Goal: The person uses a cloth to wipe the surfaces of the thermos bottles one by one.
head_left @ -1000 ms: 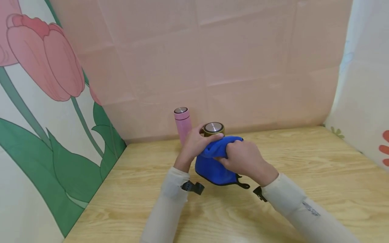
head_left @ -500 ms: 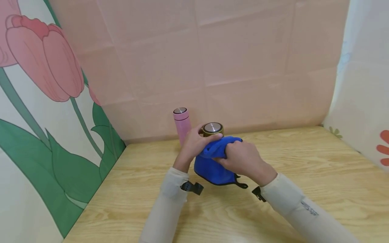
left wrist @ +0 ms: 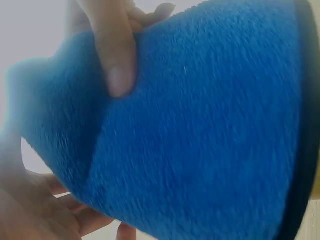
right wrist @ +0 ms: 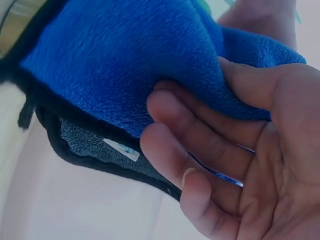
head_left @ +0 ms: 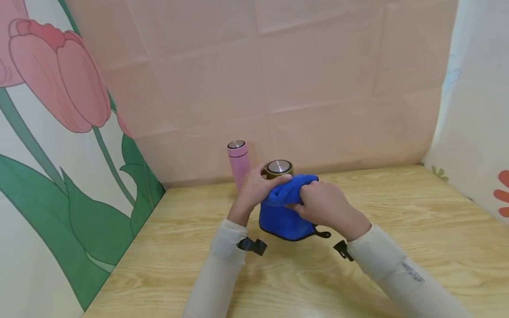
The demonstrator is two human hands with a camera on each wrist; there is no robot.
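A thermos with a silver-topped lid (head_left: pixel 279 166) and a gold-brown rim stands upright on the table. My left hand (head_left: pixel 254 185) grips it near the top, the thumb across its near side. Blue fleecy cloth (head_left: pixel 286 221) with black edging and a hanging loop covers the front of the thermos, hiding most of its body. My right hand (head_left: pixel 324 201) holds the bunched upper part of this cloth just right of the thermos. In the right wrist view, curled fingers (right wrist: pixel 170 110) and thumb pinch the cloth, and its grey underside with a white label shows.
A pink bottle (head_left: pixel 238 164) with a silver-topped lid stands behind my left hand, close to the back wall. The wood-grain table (head_left: pixel 179 247) meets a plain pinkish backdrop and a tulip-printed panel (head_left: pixel 63 79) on the left.
My right hand has shifted slightly right and up, pulling the cloth and its lower edge along. The left hand and the thermos stay where they were.
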